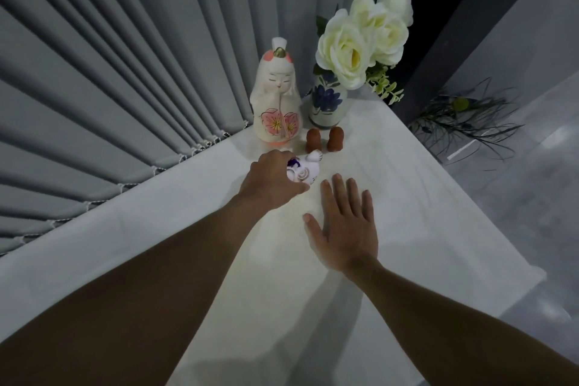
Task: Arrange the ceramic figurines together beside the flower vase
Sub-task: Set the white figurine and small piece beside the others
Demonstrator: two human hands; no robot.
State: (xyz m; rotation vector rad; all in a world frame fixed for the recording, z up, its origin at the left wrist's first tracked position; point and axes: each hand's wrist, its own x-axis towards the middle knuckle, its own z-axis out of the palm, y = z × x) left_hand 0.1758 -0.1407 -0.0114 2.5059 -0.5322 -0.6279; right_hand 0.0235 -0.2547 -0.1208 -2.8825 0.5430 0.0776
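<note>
A white vase (326,103) with blue flowers painted on it holds white roses (360,41) at the far corner of the white table (407,204). Left of it stands a tall white doll figurine (277,97) with pink blossoms. Two small brown figurines (313,139) (335,138) stand in front of the vase. My left hand (271,180) grips a small white figurine (305,169) with a purple mark, just in front of the brown pair. My right hand (341,222) lies flat on the table, fingers spread.
Grey pleated curtains (125,72) hang along the table's left edge. A dark post (463,25) rises behind the vase. Dried dark stems (463,122) lie on the grey floor past the table's right edge.
</note>
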